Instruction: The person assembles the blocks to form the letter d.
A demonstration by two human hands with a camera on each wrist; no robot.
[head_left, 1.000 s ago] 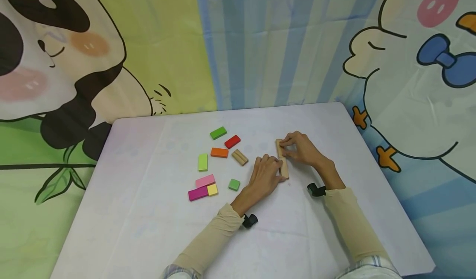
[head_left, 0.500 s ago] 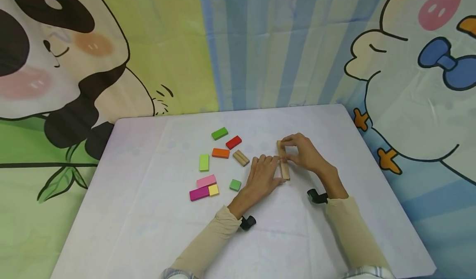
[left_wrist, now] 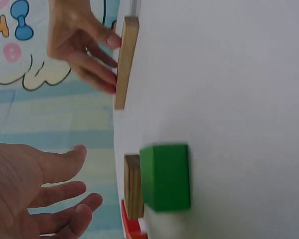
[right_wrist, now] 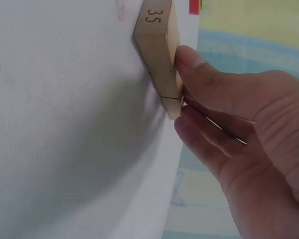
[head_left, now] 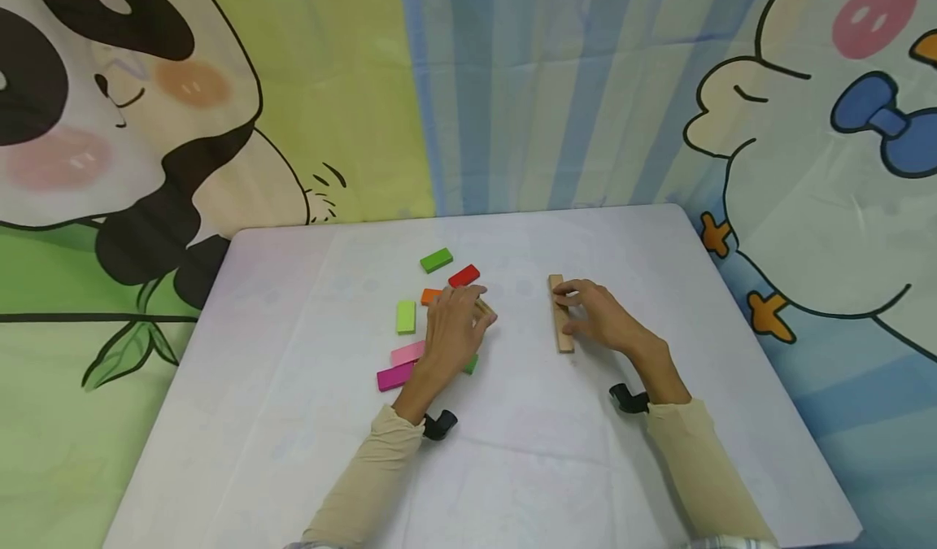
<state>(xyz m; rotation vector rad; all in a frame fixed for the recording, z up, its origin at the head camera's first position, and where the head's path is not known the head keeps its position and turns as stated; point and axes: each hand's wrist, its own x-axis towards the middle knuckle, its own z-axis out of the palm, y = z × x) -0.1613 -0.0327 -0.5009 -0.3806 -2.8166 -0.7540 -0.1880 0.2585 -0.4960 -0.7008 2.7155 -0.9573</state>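
Two plain wooden blocks [head_left: 561, 321] lie end to end in a straight row on the table; the nearer one [right_wrist: 158, 50] carries the number 35. My right hand [head_left: 603, 319] rests its thumb and fingertips on the right side and top of this row. My left hand [head_left: 452, 333] hovers over the coloured blocks, its thumb and fingers apart, with nothing between them in the left wrist view. Closest to it is a pair of wooden blocks [left_wrist: 134, 186] lying together, partly hidden by the hand from above. A green block [left_wrist: 167, 177] stands in front of that pair.
Around the left hand lie a dark green block [head_left: 437, 260], a red block [head_left: 464, 276], an orange block [head_left: 429, 297], a light green block [head_left: 406, 318], a pink block [head_left: 407, 354] and a magenta block [head_left: 395, 376]. A white cloth covers the table [head_left: 527, 468]; printed curtains [head_left: 512, 85] hang behind.
My left hand has let go of the wooden row and moved left to the loose blocks. My right hand has slid slightly nearer along the row and its fingers have loosened.
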